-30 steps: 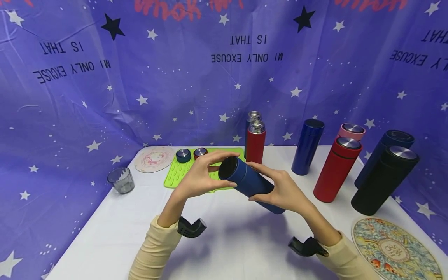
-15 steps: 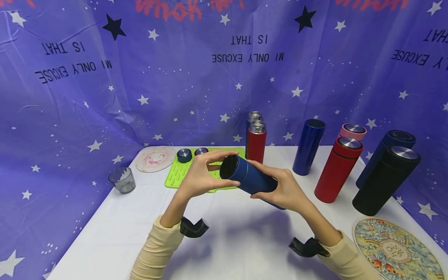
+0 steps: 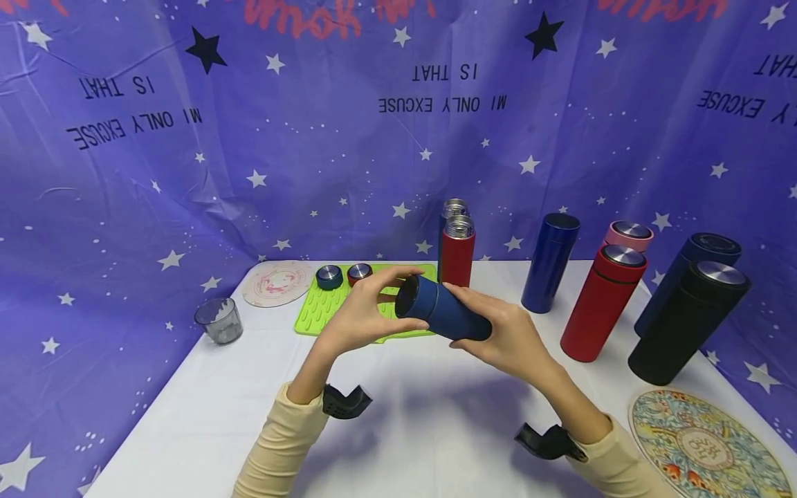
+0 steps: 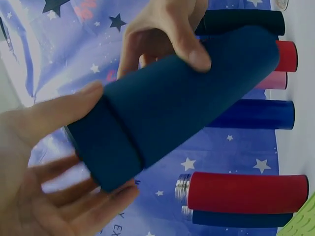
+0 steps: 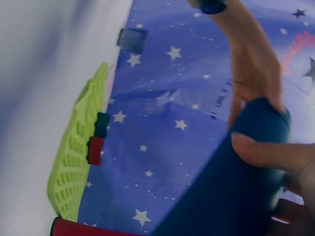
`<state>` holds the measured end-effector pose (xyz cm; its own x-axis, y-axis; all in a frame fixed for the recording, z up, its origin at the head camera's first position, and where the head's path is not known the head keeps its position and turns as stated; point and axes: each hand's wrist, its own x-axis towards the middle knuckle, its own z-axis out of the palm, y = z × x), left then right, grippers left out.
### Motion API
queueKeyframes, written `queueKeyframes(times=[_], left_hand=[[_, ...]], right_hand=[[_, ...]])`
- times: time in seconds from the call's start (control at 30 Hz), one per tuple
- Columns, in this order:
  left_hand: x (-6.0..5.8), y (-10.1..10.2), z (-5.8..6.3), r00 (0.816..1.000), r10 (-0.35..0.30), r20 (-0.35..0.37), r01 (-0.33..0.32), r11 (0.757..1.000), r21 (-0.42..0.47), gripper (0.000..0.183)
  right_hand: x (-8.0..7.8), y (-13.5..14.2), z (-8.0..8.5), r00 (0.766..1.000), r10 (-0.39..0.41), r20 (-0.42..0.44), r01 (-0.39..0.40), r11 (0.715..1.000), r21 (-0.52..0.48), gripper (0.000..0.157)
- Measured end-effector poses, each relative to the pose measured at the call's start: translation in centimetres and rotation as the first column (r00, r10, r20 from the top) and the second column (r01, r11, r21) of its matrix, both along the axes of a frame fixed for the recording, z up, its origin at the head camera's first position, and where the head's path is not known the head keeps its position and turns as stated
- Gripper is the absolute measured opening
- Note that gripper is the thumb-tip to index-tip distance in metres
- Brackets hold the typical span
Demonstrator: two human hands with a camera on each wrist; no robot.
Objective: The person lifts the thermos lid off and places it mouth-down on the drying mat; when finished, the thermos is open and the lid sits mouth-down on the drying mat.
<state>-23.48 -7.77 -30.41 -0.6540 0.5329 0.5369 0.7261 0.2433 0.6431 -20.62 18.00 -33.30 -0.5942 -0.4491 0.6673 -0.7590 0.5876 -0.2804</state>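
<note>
Above the table, both hands hold a dark blue thermos [image 3: 461, 317] at a tilt, its lid end to the left and toward the camera. My left hand [image 3: 356, 319] grips the lid [image 3: 426, 299], thumb below and fingers above in the head view. The body is in the grip of my right hand [image 3: 509, 340], which hides its lower end there. In the left wrist view a thin dark seam runs between lid [image 4: 106, 145] and body [image 4: 197, 93]. The right thumb [image 5: 256, 150] presses along the body in the right wrist view.
Behind stand a lidless red thermos [image 3: 457, 259] and a lidless blue one. A blue lid [image 3: 328, 277] and a red lid [image 3: 359, 273] lie on a green mat [image 3: 311, 311]. Several capped thermoses, one black [image 3: 688, 321], stand right. A glass [image 3: 219, 320] is left; a patterned round mat [image 3: 703, 443] lies front right.
The thermos has tilted so that its lower end, earlier showing past my right hand, is now hidden behind it. Both hands keep their grip and shift slightly right.
</note>
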Motion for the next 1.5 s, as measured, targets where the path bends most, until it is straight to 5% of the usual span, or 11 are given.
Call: queueKeyframes(times=[0.13,0.23,0.43,0.5,0.7,0.8,0.93,1.1,1.27,1.5], left_hand=[[-0.3,-0.4,0.2,0.986,-0.158,-0.060,0.155,0.987,-0.045,0.065],[0.0,-0.4,0.7,0.977,-0.201,-0.072,0.198,0.979,-0.047,0.058],[0.7,-0.2,1.0,0.988,-0.135,-0.071,0.136,0.991,0.007,0.054],[0.1,-0.1,0.2,0.994,-0.094,-0.058,0.096,0.995,0.032,0.055],[-0.1,0.2,-0.3,0.996,0.018,0.084,-0.024,0.997,0.071,0.053],[-0.3,0.1,-0.4,0.996,-0.001,0.088,-0.003,0.999,0.040,0.058],[-0.5,-0.1,-0.3,0.993,-0.115,0.012,0.115,0.993,-0.018,0.066],[0.6,-0.1,0.8,0.980,-0.193,-0.054,0.189,0.979,-0.072,0.058],[1.6,0.2,1.7,0.983,-0.176,-0.047,0.175,0.984,-0.018,0.054],[0.1,0.3,-0.1,0.998,-0.033,0.051,0.032,0.999,0.027,0.055]], right_hand=[[0.1,0.6,0.4,0.989,0.075,0.127,-0.074,0.997,-0.013,0.091],[0.1,0.7,0.6,0.984,0.101,0.147,-0.100,0.995,-0.014,0.090],[-0.2,0.5,0.3,0.995,0.089,0.045,-0.089,0.996,0.009,0.091],[-0.1,0.3,0.2,0.998,0.064,0.001,-0.064,0.998,0.023,0.091],[0.0,0.1,0.1,0.994,-0.034,-0.101,0.043,0.996,0.081,0.088],[0.0,0.2,0.2,0.995,-0.045,-0.087,0.053,0.995,0.089,0.088],[0.1,0.8,0.4,1.000,0.007,0.003,-0.007,0.998,0.066,0.089],[0.0,1.2,0.8,0.988,0.087,0.127,-0.092,0.995,0.033,0.091],[0.0,1.0,0.6,0.996,0.064,0.061,-0.067,0.997,0.048,0.090],[0.0,0.5,0.3,0.993,-0.049,-0.111,0.062,0.991,0.120,0.087]])
